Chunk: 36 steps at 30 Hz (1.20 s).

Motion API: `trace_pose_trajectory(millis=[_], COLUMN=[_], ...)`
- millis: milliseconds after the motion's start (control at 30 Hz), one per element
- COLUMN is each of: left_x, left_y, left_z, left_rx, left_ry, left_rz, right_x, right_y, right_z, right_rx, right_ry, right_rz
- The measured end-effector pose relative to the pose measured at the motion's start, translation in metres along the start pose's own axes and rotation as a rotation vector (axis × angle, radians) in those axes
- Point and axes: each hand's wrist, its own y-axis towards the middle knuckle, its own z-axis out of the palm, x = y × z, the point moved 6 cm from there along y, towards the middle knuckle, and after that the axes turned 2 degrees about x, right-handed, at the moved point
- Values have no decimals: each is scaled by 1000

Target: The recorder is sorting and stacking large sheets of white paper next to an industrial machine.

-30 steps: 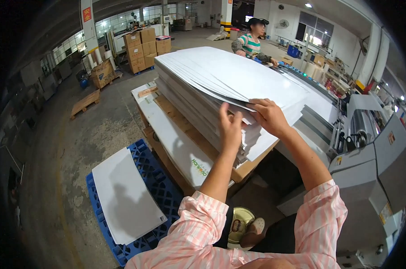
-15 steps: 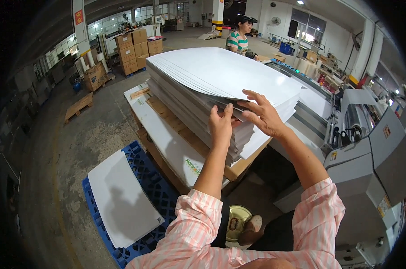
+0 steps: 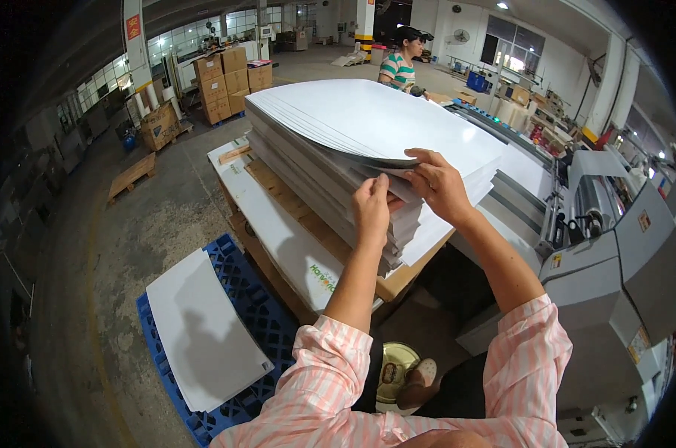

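A tall stack of large white paper sheets [image 3: 368, 112] stands in front of me, with its near corner bent upward in a curve. My right hand [image 3: 442, 187] is closed on the lifted corner, fingers over the top and thumb at the underside. Just left of it and lower, my left hand [image 3: 371, 210] is closed at the stack's edge, thumb up and fingertips tucked among the sheets below the raised ones. How many sheets each hand holds is hidden. The lower layers of the stack sit unevenly at this corner.
The stack rests on a white board [image 3: 278, 246] over wooden pallets. At lower left, a blue plastic pallet [image 3: 252, 299] bears a smaller pile of white sheets [image 3: 203, 336]. A grey machine [image 3: 599, 276] stands close on my right. Beyond the stack is a person [image 3: 399, 67]; cardboard boxes [image 3: 222, 82] stand behind left.
My right hand's fingers have closed on the raised corner, which curves up more now. My left hand has shifted slightly, its thumb and fingers closer together at the edge.
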Motion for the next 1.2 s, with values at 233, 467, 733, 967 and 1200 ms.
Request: trace_pose_trajectory(millis=[233, 467, 733, 967, 1200], left_x=[-1, 0, 1, 10, 2], left_y=[1, -1, -1, 1, -6], left_z=[0, 2, 5, -2, 6], left_rx=[50, 38, 140, 101, 140], left_ry=[28, 7, 277, 191, 3], left_rz=[-53, -89, -9, 3, -75], right_x=[1, -13, 10, 5, -9], right_y=[4, 13, 17, -7, 6], right_z=[1, 9, -15, -6, -6], right_rx=[127, 254, -90, -18, -81], right_ry=[-17, -36, -422, -350, -148], right_rz=[175, 541, -119, -178, 15])
